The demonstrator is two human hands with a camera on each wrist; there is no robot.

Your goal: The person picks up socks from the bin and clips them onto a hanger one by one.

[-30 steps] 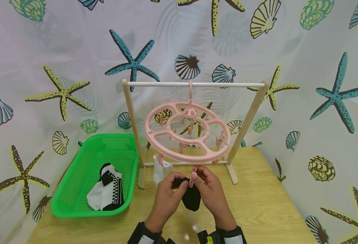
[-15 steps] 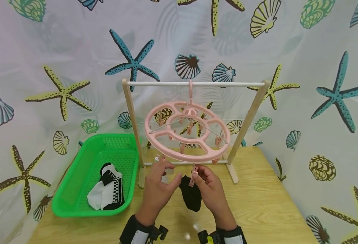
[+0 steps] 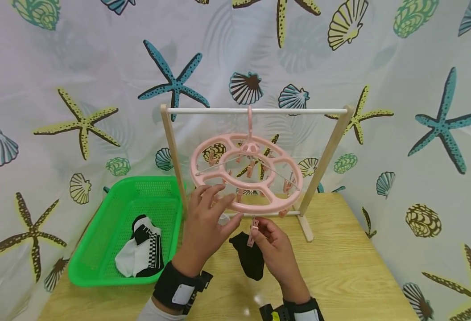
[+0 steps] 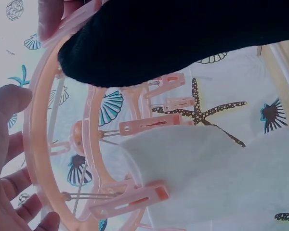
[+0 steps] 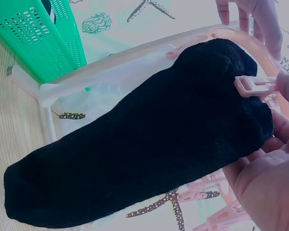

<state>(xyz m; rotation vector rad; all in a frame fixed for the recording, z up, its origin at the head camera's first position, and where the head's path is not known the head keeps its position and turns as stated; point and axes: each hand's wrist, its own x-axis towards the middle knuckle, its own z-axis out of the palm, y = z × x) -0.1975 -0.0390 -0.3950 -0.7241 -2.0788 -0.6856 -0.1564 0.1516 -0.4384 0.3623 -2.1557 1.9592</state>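
Black sock [image 3: 250, 259] hangs from peg [image 3: 252, 235], right hand [image 3: 274, 252] pinching it; left hand [image 3: 207, 223] fingers spread on pink hanger [image 3: 275, 206].

Black sock [image 3: 249, 260]: short ankle type, knit, hanging limp from a pink clip [image 3: 252, 235] at the near edge of the round pink peg hanger [image 3: 246, 173], toe downward. White sock [image 4: 216, 178]: clipped to the same hanger's rim, just left of the black one.

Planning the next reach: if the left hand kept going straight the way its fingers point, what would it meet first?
The left hand points up and away at the pink ring hanger; its rim comes first, and the fingertips look nearly on it already, though depth is unclear.
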